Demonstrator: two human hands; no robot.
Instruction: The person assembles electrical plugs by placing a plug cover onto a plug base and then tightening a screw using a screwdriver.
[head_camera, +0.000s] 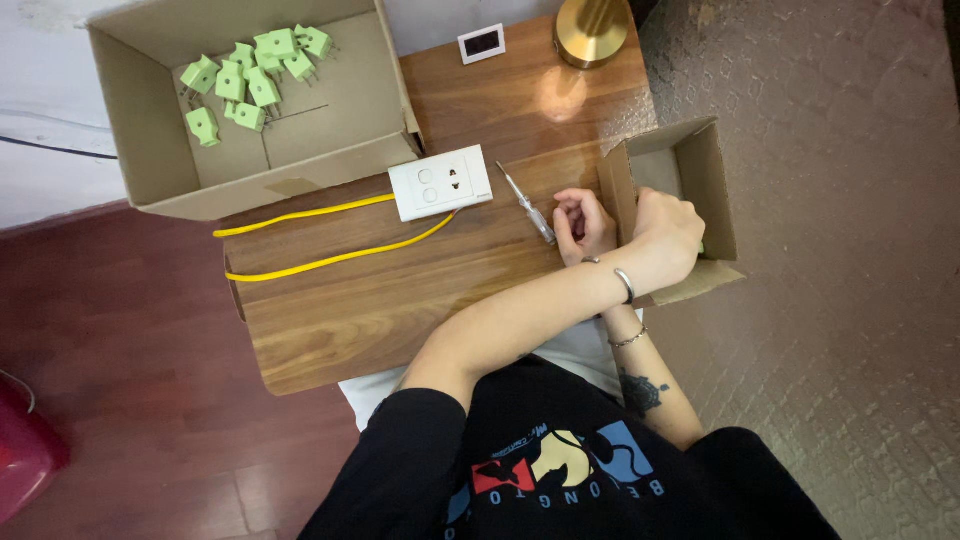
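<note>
The left hand (668, 232) is reaching across the other arm into the small box (672, 160) at the table's right edge; its fingers are hidden, so its grip cannot be told. The right hand (583, 226) is resting curled beside the screwdriver (527, 204), holding nothing. The table (400, 300) middle is lying open.

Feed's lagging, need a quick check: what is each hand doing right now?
Left hand: reaching into the small cardboard box, fingers hidden, grip cannot be told.
Right hand: curled shut on the table beside the screwdriver, nothing visible in it.
</note>
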